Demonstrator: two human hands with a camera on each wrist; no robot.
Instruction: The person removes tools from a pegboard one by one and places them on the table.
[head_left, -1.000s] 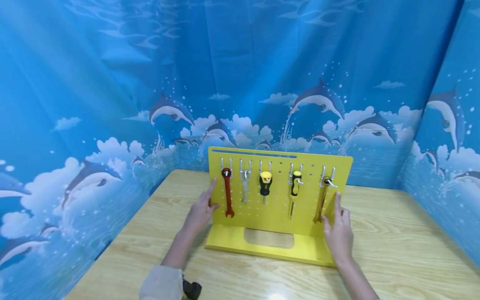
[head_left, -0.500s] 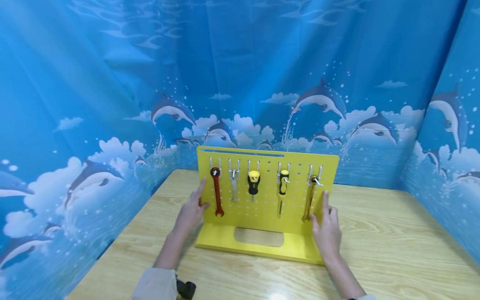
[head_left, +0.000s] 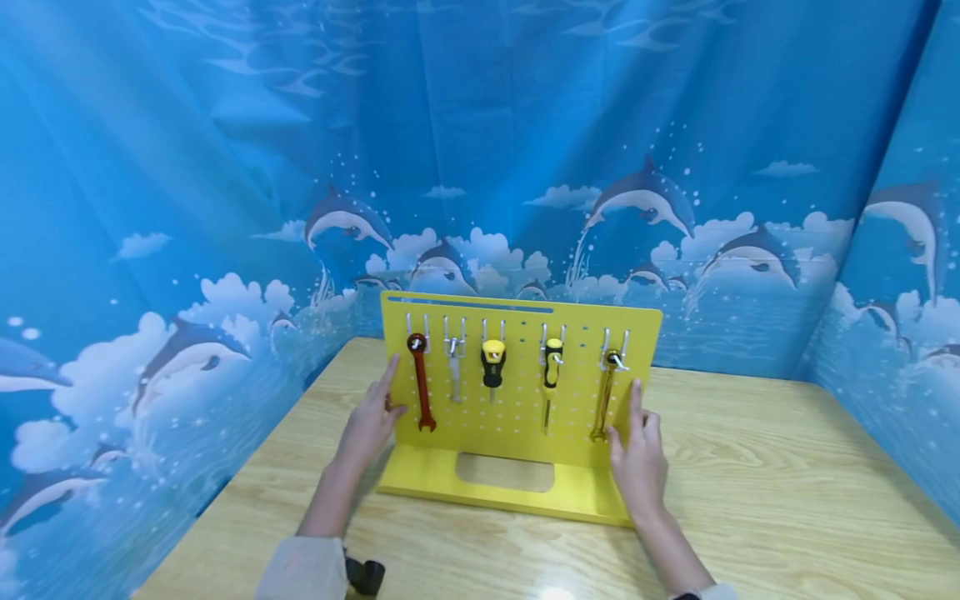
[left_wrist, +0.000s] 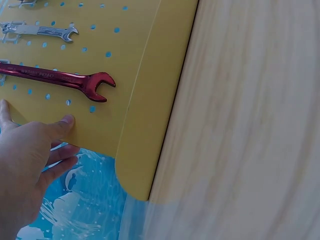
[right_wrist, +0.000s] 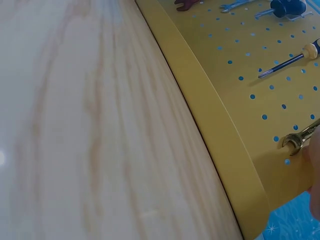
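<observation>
A yellow pegboard stand (head_left: 480,448) stands upright on the table, its base toward me. My left hand (head_left: 369,425) grips its left edge, thumb (left_wrist: 62,127) on the front face and several fingers behind. At the right edge my right hand (head_left: 641,462) holds the board; in the right wrist view little of that hand shows. From hooks hang, left to right, a red combination wrench (head_left: 422,387), a small silver wrench (head_left: 455,379), a stubby yellow-black screwdriver (head_left: 492,371), a longer yellow-black screwdriver (head_left: 552,375) and a gold-coloured wrench (head_left: 604,400), close to my right thumb.
The light wood table (head_left: 750,467) extends to both sides of the stand and in front of it. Behind and beside it hangs a blue dolphin-print curtain (head_left: 480,167). A black device (head_left: 366,575) sits at my left wrist.
Both hands and the pegboard stand have moved left together across the table, with the tools still on their hooks. The latest shift is smaller than the one before.
</observation>
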